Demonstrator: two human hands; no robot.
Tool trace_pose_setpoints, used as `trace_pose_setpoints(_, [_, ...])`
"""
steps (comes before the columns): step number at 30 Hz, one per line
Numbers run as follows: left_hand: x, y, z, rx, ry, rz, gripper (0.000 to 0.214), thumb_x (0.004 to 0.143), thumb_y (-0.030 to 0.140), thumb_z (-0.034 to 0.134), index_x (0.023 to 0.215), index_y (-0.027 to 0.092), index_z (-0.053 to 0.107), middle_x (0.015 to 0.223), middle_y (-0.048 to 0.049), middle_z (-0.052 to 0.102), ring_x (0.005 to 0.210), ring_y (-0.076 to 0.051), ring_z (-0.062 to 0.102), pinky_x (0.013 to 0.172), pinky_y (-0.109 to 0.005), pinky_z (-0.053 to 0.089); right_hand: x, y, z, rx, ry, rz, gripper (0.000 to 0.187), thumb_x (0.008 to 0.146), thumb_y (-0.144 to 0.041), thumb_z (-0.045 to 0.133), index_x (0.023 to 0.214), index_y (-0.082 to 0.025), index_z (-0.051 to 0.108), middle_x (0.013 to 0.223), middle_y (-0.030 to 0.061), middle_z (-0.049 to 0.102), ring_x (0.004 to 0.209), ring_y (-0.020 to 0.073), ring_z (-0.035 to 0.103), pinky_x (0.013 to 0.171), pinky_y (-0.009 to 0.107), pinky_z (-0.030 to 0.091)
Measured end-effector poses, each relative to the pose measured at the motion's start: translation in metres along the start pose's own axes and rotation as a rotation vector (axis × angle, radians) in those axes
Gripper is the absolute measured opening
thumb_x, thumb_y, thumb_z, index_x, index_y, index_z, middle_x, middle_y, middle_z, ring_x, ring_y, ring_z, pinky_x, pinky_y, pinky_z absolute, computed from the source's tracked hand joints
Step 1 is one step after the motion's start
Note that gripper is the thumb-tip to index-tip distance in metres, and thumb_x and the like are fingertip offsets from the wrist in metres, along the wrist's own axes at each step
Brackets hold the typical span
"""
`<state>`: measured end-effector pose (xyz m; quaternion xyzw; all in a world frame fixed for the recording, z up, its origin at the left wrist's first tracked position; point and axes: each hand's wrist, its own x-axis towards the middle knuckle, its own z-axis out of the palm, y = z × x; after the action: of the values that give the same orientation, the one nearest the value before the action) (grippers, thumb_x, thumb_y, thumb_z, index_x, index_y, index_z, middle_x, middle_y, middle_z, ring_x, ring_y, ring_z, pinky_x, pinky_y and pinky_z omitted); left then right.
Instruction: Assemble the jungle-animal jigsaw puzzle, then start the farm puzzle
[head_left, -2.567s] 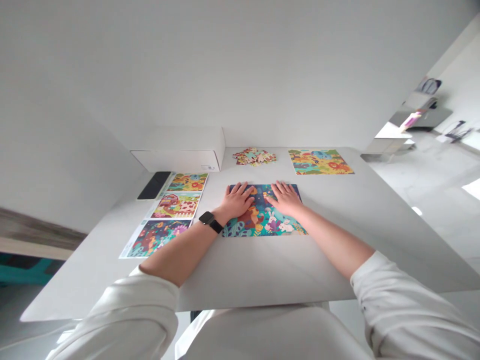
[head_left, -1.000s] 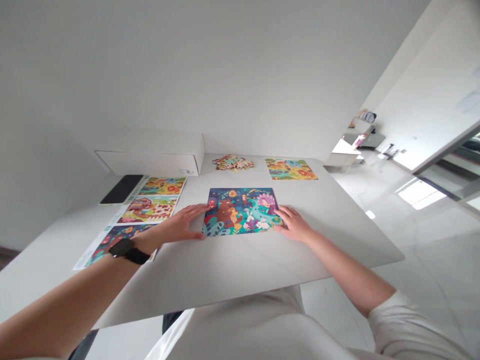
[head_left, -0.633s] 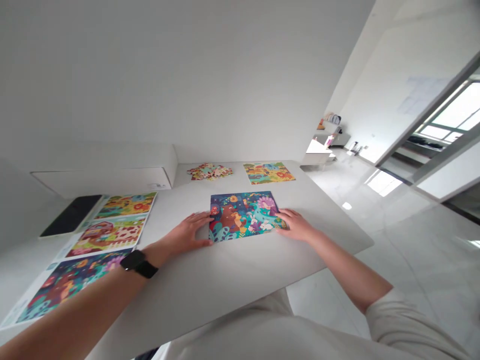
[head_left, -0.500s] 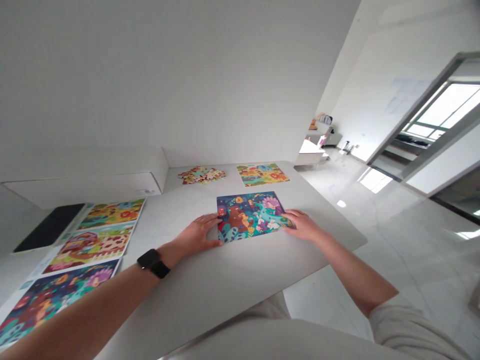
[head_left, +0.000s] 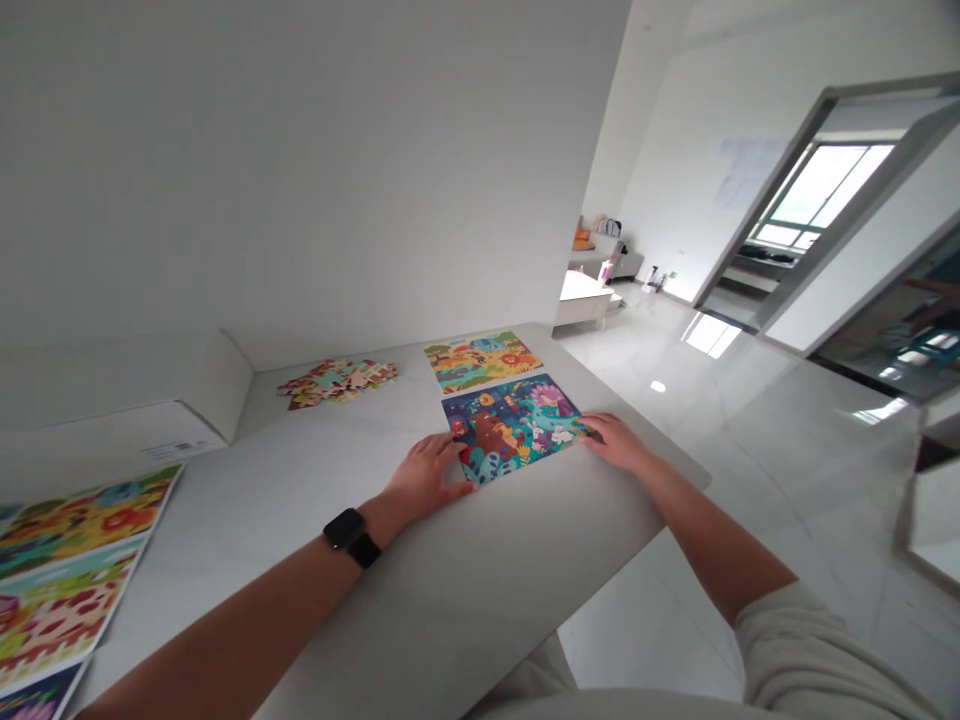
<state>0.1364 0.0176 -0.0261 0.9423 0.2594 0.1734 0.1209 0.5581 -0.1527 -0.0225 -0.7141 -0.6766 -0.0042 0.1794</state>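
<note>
A finished dark-blue jigsaw puzzle with a bear and rabbits lies on the white table, close to its right edge. My left hand, with a black watch on the wrist, lies flat with fingers stretched against the puzzle's left edge. My right hand rests flat at the puzzle's near right corner, fingers extended. Just behind it lies a finished yellow-green puzzle, almost touching the blue one.
A heap of loose puzzle pieces sits farther back. A white box stands at the left by the wall. Colourful picture sheets lie at the near left. The table's right edge drops to a glossy floor.
Both hands went from lying on top of the blue puzzle to its side edges and slid it right and back, up beside the yellow-green puzzle. My view swung right.
</note>
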Motion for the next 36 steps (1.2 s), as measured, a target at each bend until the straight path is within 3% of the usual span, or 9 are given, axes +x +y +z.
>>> trace_pose_setpoints(8, [0.012,0.005,0.003,0.052,-0.017,-0.038,0.072,0.087,0.070,0.069,0.140,0.022,0.068,0.153,-0.0190,0.058,0.142,-0.041,0.053,0.121,-0.059,0.041,0.023,0.014,0.001,-0.012,-0.010,-0.005,0.040,0.097,-0.033,0.066,0.135,-0.024,0.073,0.142,0.0118,0.071,0.133,0.0309,0.065,0.117,0.053,0.049])
trace_pose_setpoints(36, [0.037,-0.004,0.020,-0.035,0.082,-0.049,0.069,0.084,0.066,0.073,0.138,0.024,0.070,0.152,-0.0179,0.061,0.142,-0.045,0.053,0.121,-0.063,0.040,0.049,0.037,0.007,0.000,-0.002,0.025,0.041,0.096,-0.035,0.067,0.135,-0.026,0.074,0.142,0.0105,0.071,0.132,0.0325,0.065,0.118,0.055,0.048])
